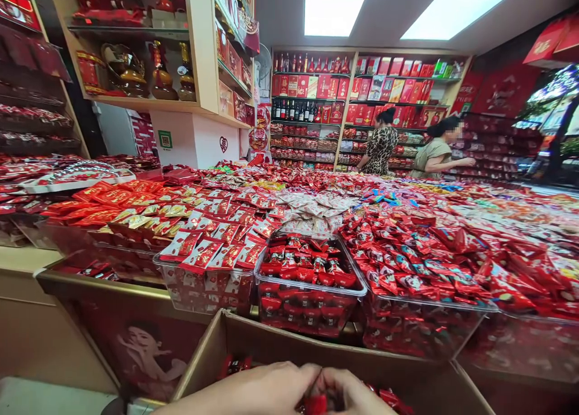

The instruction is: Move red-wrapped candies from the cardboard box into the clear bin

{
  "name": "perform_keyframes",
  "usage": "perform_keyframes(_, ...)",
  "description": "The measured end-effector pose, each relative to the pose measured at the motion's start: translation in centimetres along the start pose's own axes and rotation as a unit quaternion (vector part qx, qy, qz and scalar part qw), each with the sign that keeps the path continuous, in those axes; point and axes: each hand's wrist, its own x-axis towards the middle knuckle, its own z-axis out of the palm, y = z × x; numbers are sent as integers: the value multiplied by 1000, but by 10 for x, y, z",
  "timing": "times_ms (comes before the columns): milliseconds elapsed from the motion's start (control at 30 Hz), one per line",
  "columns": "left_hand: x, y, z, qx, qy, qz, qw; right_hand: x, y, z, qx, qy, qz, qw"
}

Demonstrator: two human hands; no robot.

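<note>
At the bottom centre, my left hand (275, 383) and my right hand (350, 394) meet over an open cardboard box (205, 357). Their fingers curl together around red-wrapped candies (316, 404); how many is hidden. More red-wrapped candies (237, 365) lie inside the box, left and right of my hands. Just beyond the box's far wall stands a clear plastic bin (312, 289), filled with red packets in dark-lettered wrappers.
A bin of red-and-white packets (208, 252) adjoins on the left, a heaped bin of red sweets (416, 264) on the right. Wrapped sweets cover the wide display behind. Two people (382, 140) stand at the far side, before shelves (355, 110) of bottles and red boxes.
</note>
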Motion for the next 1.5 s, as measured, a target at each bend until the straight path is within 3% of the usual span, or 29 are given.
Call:
perform_keyframes(133, 5, 1, -1, -177, 80, -2, 981, 3, -17, 3, 187, 69, -13, 980)
perform_keyframes(267, 14, -2, -1, -392, 69, 12, 917, -2, -34, 3, 252, 129, -41, 958)
perform_keyframes(467, 18, -3, -6, -424, 139, 53, 894, -13, -50, -2, 361, 185, -13, 914)
perform_keyframes(600, 17, 1, -7, -444, 168, 83, 876, -18, -53, -5, 401, 190, -17, 896)
perform_keyframes(767, 16, 2, -6, -458, 165, 102, 868, -18, -53, -5, 364, 197, -26, 910)
perform_keyframes(933, 17, 2, -4, -487, 82, 89, 865, -20, -54, -4, 200, 239, -57, 949)
perform_keyframes(1000, 17, 3, -6, -500, 69, 85, 859, -22, -56, -2, 157, 251, -77, 952)
perform_keyframes(1133, 13, 3, -9, -579, 19, 107, 808, -26, -60, 7, 197, 215, -154, 944)
perform_keyframes(1233, 12, 1, -9, -616, -29, 123, 777, -28, -62, 15, 228, 171, -171, 943)
perform_keyframes(1300, 12, 1, -7, -598, -47, 127, 790, -27, -63, 16, 238, 165, -168, 942)
perform_keyframes(1400, 14, 3, -5, -548, -25, 119, 827, -26, -64, 14, 211, 174, -154, 949)
perform_keyframes(1500, 13, 6, -5, -537, -16, 121, 834, -25, -63, 11, 137, 214, -139, 957)
